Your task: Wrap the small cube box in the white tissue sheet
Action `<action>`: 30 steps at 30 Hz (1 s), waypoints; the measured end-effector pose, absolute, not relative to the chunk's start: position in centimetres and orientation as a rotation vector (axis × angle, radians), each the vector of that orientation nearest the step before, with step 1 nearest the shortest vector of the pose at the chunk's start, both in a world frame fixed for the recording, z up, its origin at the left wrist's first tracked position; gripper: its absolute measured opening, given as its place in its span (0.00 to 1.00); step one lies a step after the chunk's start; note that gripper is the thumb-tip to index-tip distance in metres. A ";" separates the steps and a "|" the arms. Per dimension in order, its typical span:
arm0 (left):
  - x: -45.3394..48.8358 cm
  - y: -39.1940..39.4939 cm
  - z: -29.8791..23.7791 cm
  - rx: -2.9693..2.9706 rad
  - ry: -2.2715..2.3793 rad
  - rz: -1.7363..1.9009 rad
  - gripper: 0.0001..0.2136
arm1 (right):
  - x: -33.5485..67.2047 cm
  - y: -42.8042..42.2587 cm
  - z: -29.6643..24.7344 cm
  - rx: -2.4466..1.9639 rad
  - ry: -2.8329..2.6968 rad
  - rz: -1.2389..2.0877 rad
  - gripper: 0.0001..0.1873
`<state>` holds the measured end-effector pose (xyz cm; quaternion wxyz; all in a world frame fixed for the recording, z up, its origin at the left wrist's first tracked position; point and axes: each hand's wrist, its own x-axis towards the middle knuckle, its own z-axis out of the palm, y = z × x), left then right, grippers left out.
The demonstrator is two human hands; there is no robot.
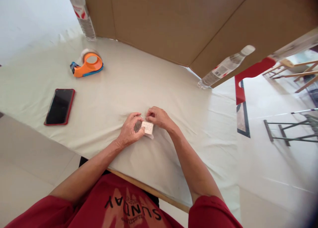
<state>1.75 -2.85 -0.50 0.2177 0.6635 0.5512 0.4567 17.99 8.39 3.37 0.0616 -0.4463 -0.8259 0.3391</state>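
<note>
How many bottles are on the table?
2. The left bottle is at the table's far left corner, beside the cardboard; the right bottle is at the far right edge, by the cardboard's end. Others may be hidden behind it.

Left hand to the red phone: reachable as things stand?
Likely yes: only bare cloth lies between the left hand and the phone. But that hand shares a grip on a white packet with the right hand.
</note>
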 end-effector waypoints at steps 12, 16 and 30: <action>1.7 -2.6 0.1 1.737 1.543 1.068 0.13 | 18.6 6.9 4.5 -1.212 -2.089 1.455 0.05; 1.7 -2.6 0.0 1.640 1.551 1.050 0.15 | 19.3 5.7 5.5 -1.195 -2.148 1.372 0.08; 1.5 -2.6 -0.4 1.589 1.437 1.104 0.25 | 20.5 0.9 2.5 -1.075 -2.262 0.806 0.23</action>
